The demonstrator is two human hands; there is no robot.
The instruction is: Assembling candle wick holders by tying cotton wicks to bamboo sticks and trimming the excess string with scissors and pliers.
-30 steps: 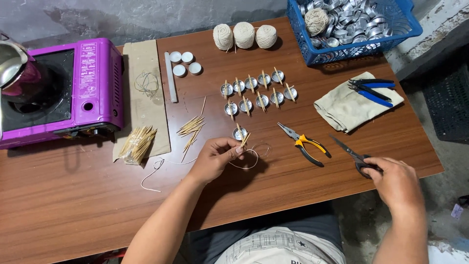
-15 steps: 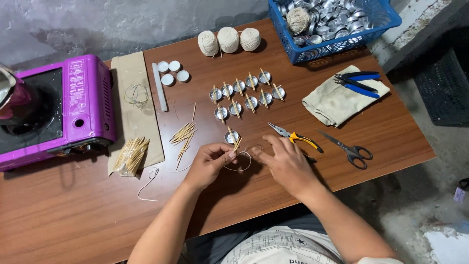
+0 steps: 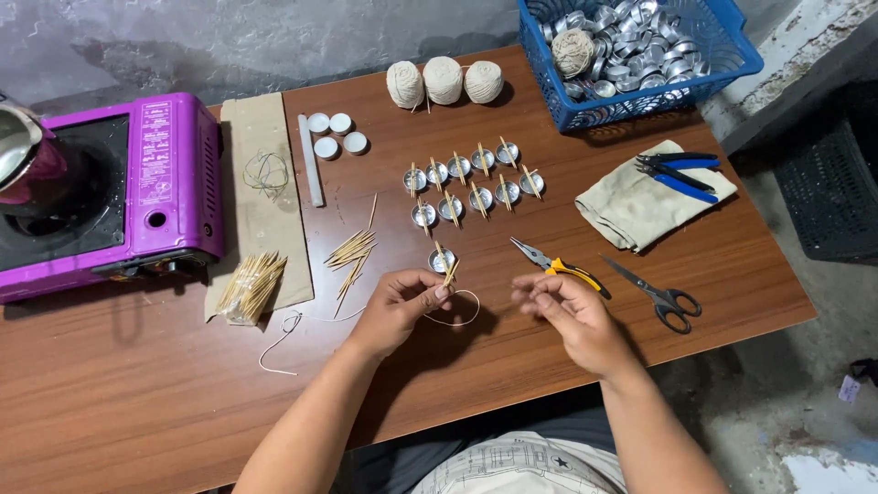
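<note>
Since half a second ago the right hand [image 3: 572, 316] has drawn rightward from the left hand [image 3: 402, 306]. Both pinch a thin pale string [image 3: 457, 316], looped limply just above the glossy wooden worktop [image 3: 137, 393], beside a small metal cup [image 3: 442, 261].

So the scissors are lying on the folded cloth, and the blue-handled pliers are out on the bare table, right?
Not quite, it is the other way round. The head view shows the blue-handled pliers lying on the folded cloth, and the scissors on the bare table.
</note>
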